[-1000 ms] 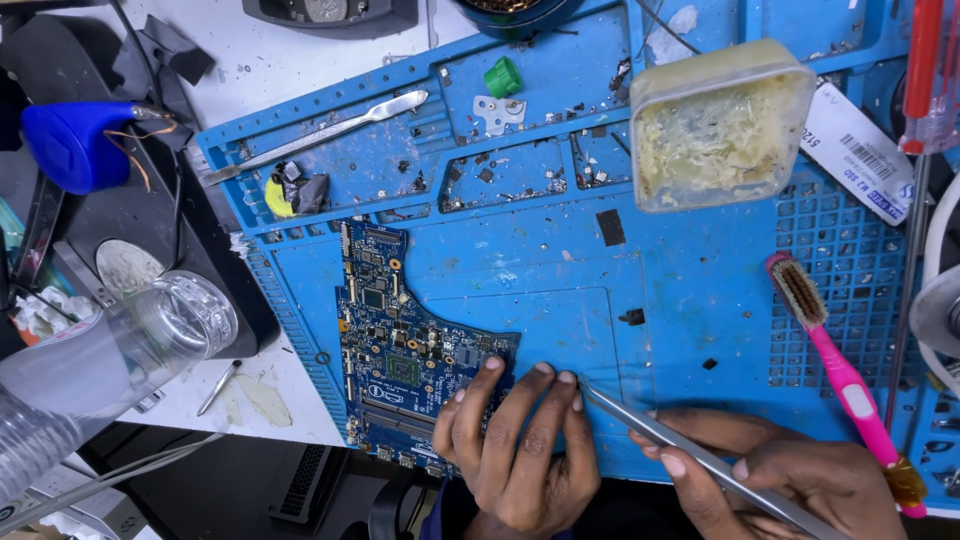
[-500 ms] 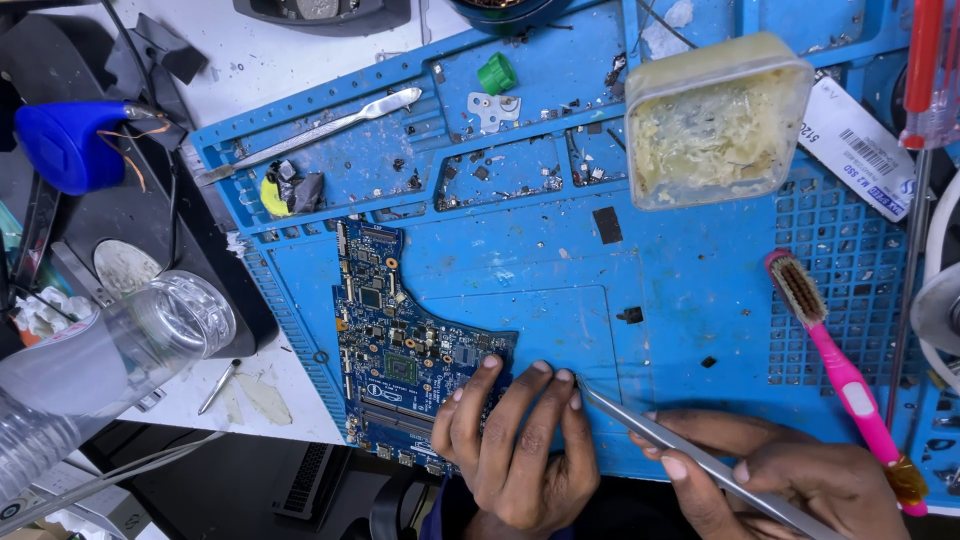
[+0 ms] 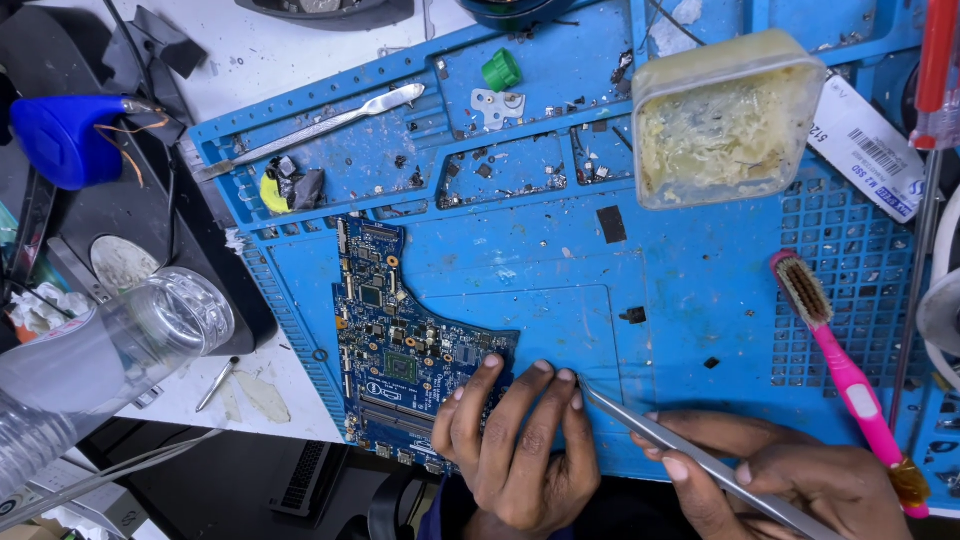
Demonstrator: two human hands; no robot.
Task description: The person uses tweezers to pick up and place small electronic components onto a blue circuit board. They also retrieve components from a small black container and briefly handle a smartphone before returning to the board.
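A blue circuit board [image 3: 395,340] lies on the blue silicone work mat [image 3: 560,270], at its lower left. My left hand [image 3: 515,440] rests flat on the mat with its fingers spread, fingertips on the board's lower right corner. My right hand [image 3: 790,480] at the bottom right grips long metal tweezers [image 3: 680,455]. Their tip points up-left and ends right beside my left hand's fingertips, near the board's edge.
A pink toothbrush [image 3: 840,365] lies at the right on the mat. A square tub of yellowish paste [image 3: 725,120] stands at top right. A metal spudger [image 3: 320,125] and a green cap [image 3: 500,70] lie at the top. A clear plastic bottle [image 3: 95,370] and a blue squeeze bottle [image 3: 65,135] sit left.
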